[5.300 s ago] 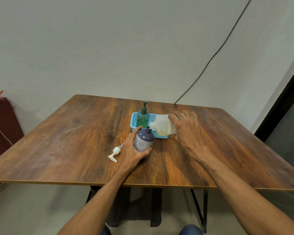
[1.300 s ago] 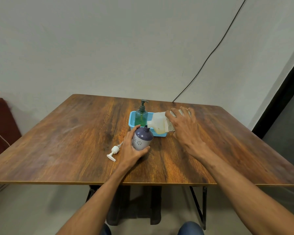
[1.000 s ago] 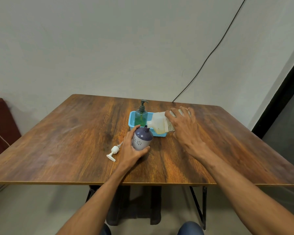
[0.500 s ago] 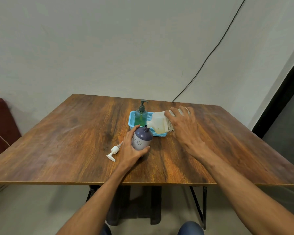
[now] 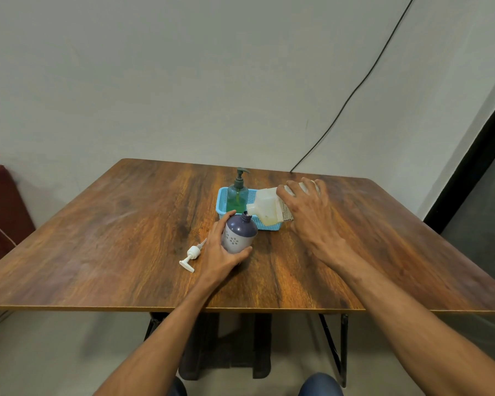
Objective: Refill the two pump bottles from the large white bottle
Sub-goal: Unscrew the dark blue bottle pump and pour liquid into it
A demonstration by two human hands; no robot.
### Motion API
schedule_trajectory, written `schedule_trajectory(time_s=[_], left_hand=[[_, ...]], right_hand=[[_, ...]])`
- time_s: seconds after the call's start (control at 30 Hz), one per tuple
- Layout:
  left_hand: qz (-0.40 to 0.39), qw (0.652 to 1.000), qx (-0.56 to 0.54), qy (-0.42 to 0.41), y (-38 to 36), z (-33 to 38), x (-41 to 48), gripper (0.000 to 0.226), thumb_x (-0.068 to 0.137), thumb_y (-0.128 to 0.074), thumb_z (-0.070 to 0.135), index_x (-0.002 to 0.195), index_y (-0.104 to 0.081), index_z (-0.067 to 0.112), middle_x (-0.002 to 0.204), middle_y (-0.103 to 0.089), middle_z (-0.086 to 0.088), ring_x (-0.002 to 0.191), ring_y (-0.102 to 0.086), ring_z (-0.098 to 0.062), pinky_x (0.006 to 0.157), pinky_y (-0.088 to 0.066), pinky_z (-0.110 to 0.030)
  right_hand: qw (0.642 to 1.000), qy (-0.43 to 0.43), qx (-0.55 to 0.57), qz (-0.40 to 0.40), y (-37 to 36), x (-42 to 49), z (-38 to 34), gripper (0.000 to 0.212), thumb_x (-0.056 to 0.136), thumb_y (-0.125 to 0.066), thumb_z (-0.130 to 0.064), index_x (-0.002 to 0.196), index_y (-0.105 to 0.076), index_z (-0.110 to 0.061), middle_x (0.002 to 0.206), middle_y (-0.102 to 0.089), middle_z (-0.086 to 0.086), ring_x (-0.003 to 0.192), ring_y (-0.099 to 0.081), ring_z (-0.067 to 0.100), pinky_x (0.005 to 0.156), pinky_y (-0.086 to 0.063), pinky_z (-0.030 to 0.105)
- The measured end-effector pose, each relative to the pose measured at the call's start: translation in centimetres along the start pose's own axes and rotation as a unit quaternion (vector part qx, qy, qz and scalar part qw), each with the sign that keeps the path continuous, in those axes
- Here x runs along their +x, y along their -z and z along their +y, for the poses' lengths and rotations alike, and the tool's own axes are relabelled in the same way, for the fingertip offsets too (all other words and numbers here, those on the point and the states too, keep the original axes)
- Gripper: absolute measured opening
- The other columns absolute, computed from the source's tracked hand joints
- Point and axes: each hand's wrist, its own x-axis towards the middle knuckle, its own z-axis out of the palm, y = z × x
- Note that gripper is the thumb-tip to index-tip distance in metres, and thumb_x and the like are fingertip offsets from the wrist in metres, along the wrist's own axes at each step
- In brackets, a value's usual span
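The left hand [image 5: 222, 254] grips the purple pump bottle [image 5: 238, 232], which stands on the wooden table [image 5: 120, 224] just in front of a blue basket [image 5: 222, 204]; the thumb curls round its near side and the fingers wrap round the far left side. The bottle has no pump on it, and its short open neck points up. Its white pump head [image 5: 191, 255] lies flat on the table just left of that hand, with the dip tube running back toward the bottle. The right hand [image 5: 307, 212] holds the large white bottle [image 5: 265, 205] from above, fingers curled over its far end. This bottle is tipped on its side over the right part of the basket. Its neck points left and slightly down, close to the mouth of the purple bottle, and whether the two touch cannot be told. Yellowish liquid shows through the lower side of the white bottle, and part of a printed label peeks out beside the right hand. The green pump bottle [image 5: 237, 195] stands upright in the left part of the basket, dark pump in place, with green liquid in its lower half. A black cable [image 5: 355, 90] runs down the pale wall behind the table to its far edge. A dark red object [image 5: 0, 212] sits at the left edge of the view.
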Motion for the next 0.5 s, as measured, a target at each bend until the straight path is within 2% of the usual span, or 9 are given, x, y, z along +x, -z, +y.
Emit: schedule_trajectory(time_s=[0.17,0.33,0.5], left_hand=[[-0.002,1.0,-0.001,-0.002,0.0,-0.05,0.05,0.091,0.069,-0.086,0.037,0.148,-0.04,0.03,0.141,-0.051,0.009,0.128,-0.053,-0.004,0.106,-0.048,-0.029],[0.0,1.0,0.002,-0.005,0.07,-0.46,0.04,0.091,0.07,-0.087,0.034,0.148,-0.04,0.031,0.141,-0.051,0.008,0.128,-0.053,-0.008,0.106,-0.049,-0.037],[0.002,1.0,-0.001,-0.004,0.06,-0.29,0.0,0.088,0.069,-0.084,0.041,0.143,-0.037,0.049,0.14,-0.05,0.015,0.127,-0.052,-0.001,0.105,-0.046,-0.025]], right_hand=[[1.0,0.0,-0.001,-0.002,-0.04,0.07,0.02,0.067,0.068,-0.086,-0.021,0.126,-0.053,-0.019,0.126,-0.062,0.012,0.118,-0.054,0.04,0.096,-0.041,0.054],[1.0,0.001,-0.003,-0.001,0.04,0.16,-0.05,0.067,0.069,-0.087,-0.024,0.126,-0.053,-0.019,0.127,-0.062,0.012,0.119,-0.054,0.04,0.096,-0.041,0.055],[1.0,0.005,-0.008,-0.001,-0.04,0.16,-0.12,0.07,0.067,-0.089,-0.027,0.126,-0.051,-0.02,0.126,-0.061,0.011,0.118,-0.054,0.04,0.096,-0.04,0.054]])
